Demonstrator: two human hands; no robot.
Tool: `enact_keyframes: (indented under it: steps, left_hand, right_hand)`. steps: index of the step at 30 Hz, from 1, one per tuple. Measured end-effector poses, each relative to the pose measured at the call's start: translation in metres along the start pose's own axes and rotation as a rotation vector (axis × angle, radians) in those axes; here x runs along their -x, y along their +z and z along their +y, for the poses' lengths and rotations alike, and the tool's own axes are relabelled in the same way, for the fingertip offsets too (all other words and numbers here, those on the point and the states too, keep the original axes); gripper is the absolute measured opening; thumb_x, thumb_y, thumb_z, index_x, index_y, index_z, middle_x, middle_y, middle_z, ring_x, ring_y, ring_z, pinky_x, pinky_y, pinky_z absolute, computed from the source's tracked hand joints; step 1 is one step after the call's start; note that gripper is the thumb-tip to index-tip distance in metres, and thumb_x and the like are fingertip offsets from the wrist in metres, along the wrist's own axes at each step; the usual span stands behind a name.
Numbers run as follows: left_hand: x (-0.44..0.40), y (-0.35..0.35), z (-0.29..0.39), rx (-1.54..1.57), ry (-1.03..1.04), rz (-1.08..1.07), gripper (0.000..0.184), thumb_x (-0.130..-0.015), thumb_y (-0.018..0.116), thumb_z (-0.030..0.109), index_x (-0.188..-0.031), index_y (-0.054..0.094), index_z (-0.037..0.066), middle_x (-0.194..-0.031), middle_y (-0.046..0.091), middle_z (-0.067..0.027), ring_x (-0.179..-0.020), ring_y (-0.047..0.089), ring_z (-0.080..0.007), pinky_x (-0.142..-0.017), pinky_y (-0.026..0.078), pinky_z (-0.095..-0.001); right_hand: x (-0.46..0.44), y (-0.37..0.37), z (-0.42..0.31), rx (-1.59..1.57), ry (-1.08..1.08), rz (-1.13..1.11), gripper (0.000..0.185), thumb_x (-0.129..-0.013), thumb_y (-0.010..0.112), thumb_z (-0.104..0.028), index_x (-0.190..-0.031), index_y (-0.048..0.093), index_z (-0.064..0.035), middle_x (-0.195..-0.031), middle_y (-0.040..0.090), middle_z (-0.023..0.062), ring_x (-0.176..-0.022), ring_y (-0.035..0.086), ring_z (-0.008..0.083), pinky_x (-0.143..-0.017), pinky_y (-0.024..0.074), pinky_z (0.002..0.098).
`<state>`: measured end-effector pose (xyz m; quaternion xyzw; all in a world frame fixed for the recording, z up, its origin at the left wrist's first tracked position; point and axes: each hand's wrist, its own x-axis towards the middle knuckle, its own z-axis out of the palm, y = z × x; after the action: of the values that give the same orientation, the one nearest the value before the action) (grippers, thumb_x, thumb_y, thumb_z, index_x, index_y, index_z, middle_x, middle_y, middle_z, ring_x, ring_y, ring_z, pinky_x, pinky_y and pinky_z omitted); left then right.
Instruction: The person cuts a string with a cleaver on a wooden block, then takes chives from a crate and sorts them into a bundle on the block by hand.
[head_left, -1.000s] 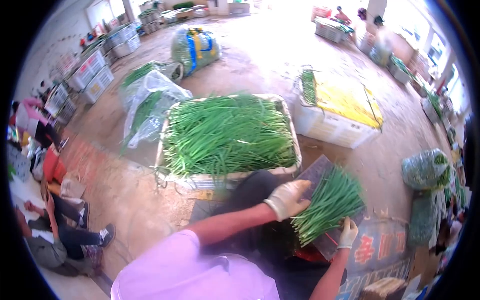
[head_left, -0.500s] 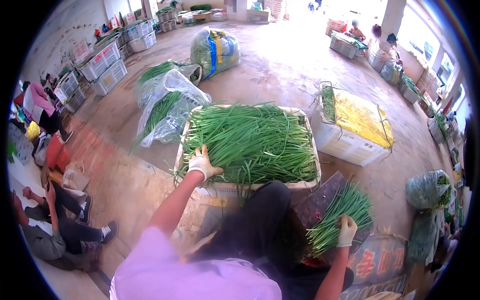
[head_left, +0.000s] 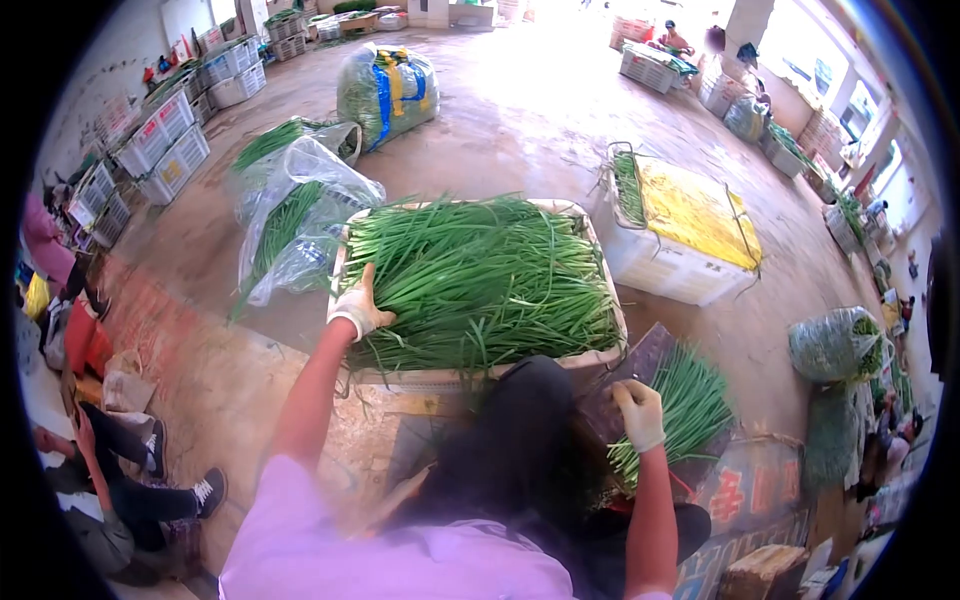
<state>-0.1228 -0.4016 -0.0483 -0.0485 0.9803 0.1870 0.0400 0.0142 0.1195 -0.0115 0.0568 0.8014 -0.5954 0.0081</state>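
A white crate [head_left: 612, 300] full of long green chives [head_left: 480, 270] stands in front of my knees. My left hand [head_left: 362, 305], in a pale glove, rests at the crate's near left edge against the chives, thumb and fingers apart. My right hand [head_left: 640, 412], also gloved, is at the left side of a loose pile of chives [head_left: 690, 400] lying on a dark board [head_left: 650, 352]. Its fingers are curled together; whatever may be between them is too small to make out.
Beyond the crate lie clear plastic bags [head_left: 318, 225] with chives and a tied, stuffed bag [head_left: 388, 95]. A white box with a yellow cover [head_left: 695, 215] stands to the right. At left sits a person with dark shoes [head_left: 208, 492]. Stacked crates [head_left: 175, 150] line the wall.
My left hand has slid left and slightly up along the chives to the crate's edge. My right hand has moved up and left, off the middle of the pile. The view has shifted.
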Motion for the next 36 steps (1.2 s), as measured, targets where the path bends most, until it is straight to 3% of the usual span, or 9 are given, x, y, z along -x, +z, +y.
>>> enact_keyframes:
  steps: [8,17,20,22,27,28,29,31,36]
  left_hand:
    - [-0.016,0.017,0.016,-0.235,-0.085,-0.327,0.149,-0.05,0.089,0.057,-0.156,0.002,-0.001,-0.15,0.04,-0.0237,-0.135,0.045,-0.0365,-0.113,0.037,-0.0385]
    - [-0.026,-0.02,0.012,-0.094,-0.005,-0.115,0.084,-0.06,0.084,0.031,-0.137,0.054,0.013,-0.121,0.066,-0.0189,-0.11,0.064,-0.0342,-0.098,0.049,-0.0395]
    - [-0.075,-0.025,-0.029,0.709,0.252,-0.176,0.074,-0.062,0.083,0.031,-0.125,0.061,0.001,-0.111,0.071,-0.0161,-0.099,0.068,-0.0272,-0.091,0.053,-0.0352]
    - [-0.032,-0.086,0.014,0.183,-0.084,-0.04,0.062,-0.063,0.083,0.03,-0.113,0.067,-0.003,-0.1,0.073,-0.0145,-0.09,0.069,-0.0242,-0.084,0.054,-0.0354]
    - [-0.031,-0.041,-0.005,0.598,0.113,-0.114,0.044,-0.078,0.076,0.023,-0.114,0.067,-0.001,-0.106,0.07,-0.0129,-0.086,0.067,-0.0223,-0.077,0.055,-0.0345]
    - [-0.048,-0.003,-0.048,0.956,0.104,-0.253,0.042,-0.082,0.072,0.031,-0.108,0.07,-0.002,-0.102,0.071,-0.0124,-0.08,0.068,-0.019,-0.067,0.054,-0.0325]
    - [0.045,-0.044,0.045,1.254,0.027,-0.228,0.039,-0.084,0.066,0.026,-0.11,0.067,-0.003,-0.097,0.071,-0.012,-0.078,0.067,-0.0203,-0.067,0.055,-0.0326]
    - [0.067,-0.028,0.056,1.196,-0.098,-0.319,0.047,-0.086,0.06,0.022,-0.126,0.058,-0.003,-0.111,0.067,-0.0135,-0.088,0.068,-0.0261,-0.074,0.058,-0.0386]
    - [0.076,0.055,0.034,1.557,-0.102,-0.461,0.05,-0.089,0.066,0.022,-0.131,0.054,-0.003,-0.115,0.064,-0.0138,-0.095,0.067,-0.0261,-0.08,0.056,-0.0359]
  right_hand:
    - [0.012,0.016,-0.016,-0.082,0.0,-0.078,0.018,-0.094,0.062,-0.011,-0.089,0.071,0.004,-0.08,0.071,0.0052,-0.071,0.063,0.0087,-0.066,0.05,0.0234]
    - [0.017,0.029,-0.034,-0.131,0.05,-0.166,0.017,-0.093,0.064,-0.012,-0.092,0.07,0.0033,-0.078,0.069,0.0062,-0.069,0.063,0.0097,-0.065,0.0502,0.0233]
    - [0.013,0.05,-0.075,-0.103,0.002,-0.253,0.018,-0.093,0.065,-0.014,-0.097,0.069,0.0031,-0.08,0.069,0.0069,-0.07,0.064,0.0105,-0.065,0.0512,0.0244]
    - [0.004,0.077,-0.094,-0.049,-0.093,-0.346,0.027,-0.092,0.067,-0.017,-0.109,0.066,0.0034,-0.091,0.07,0.0088,-0.075,0.065,0.0123,-0.07,0.0535,0.0272]
    - [-0.016,0.166,-0.079,-0.04,-0.057,-0.507,0.072,-0.082,0.067,-0.047,-0.129,0.058,0.0066,-0.118,0.066,0.0241,-0.106,0.066,0.0287,-0.093,0.0514,0.0364]
    - [-0.031,0.194,-0.064,0.123,-0.115,-0.652,0.069,-0.087,0.061,-0.042,-0.139,0.05,0.0018,-0.143,0.047,0.0276,-0.124,0.055,0.0359,-0.103,0.0444,0.0404]
    - [-0.018,0.194,-0.106,0.066,0.111,-0.713,0.07,-0.086,0.062,-0.048,-0.136,0.052,0.0008,-0.144,0.045,0.028,-0.123,0.054,0.0376,-0.104,0.0427,0.0424]
    - [-0.027,0.237,-0.064,-0.076,0.018,-0.599,0.074,-0.075,0.065,-0.064,-0.106,0.068,0.0027,-0.088,0.068,0.011,-0.079,0.063,0.0227,-0.066,0.0516,0.0352]
    - [-0.025,0.266,-0.049,-0.393,0.14,-0.591,0.079,-0.085,0.067,-0.054,-0.139,0.046,-0.0003,-0.129,0.058,0.0165,-0.115,0.058,0.0231,-0.096,0.0472,0.0343]
